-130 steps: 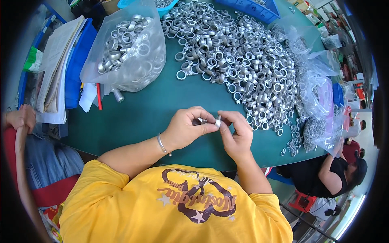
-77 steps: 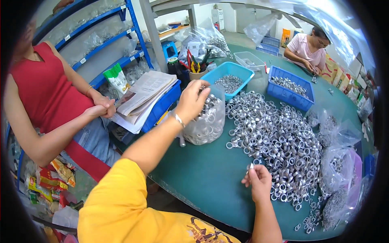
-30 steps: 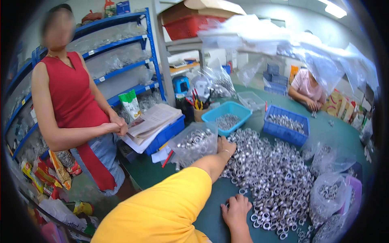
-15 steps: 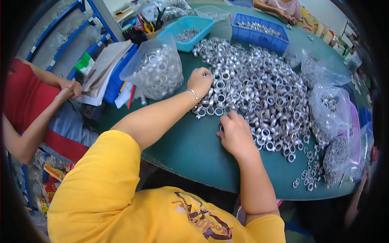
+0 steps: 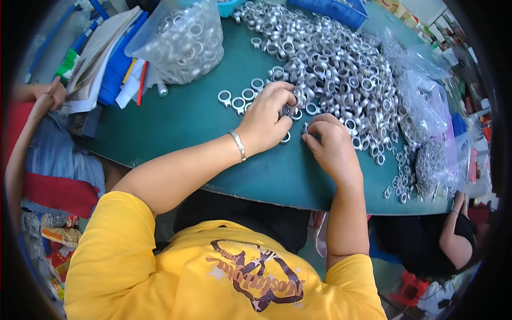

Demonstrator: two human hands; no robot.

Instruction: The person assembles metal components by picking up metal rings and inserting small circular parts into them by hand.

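A large heap of silver metal rings, each with a small lug, spreads over the green table. My left hand, wearing a silver bracelet, curls its fingers around a few rings at the heap's near edge. Beside it, my right hand is closed in a pinch, with part of a small metal ring showing at the fingertips. Several loose rings lie to the left of my left hand, and one ring sits under its thumb. My fingers partly hide the held rings.
A clear bag of rings stands at the back left, near papers and a red pencil. A blue bin is at the far side. Plastic bags line the right. The table curves in front of me; other people sit left and right.
The view has shifted, with the table's far side now higher. My left hand has drawn back from the heap toward my right hand, with rings in its fingers. Several rings now lie apart at the left.
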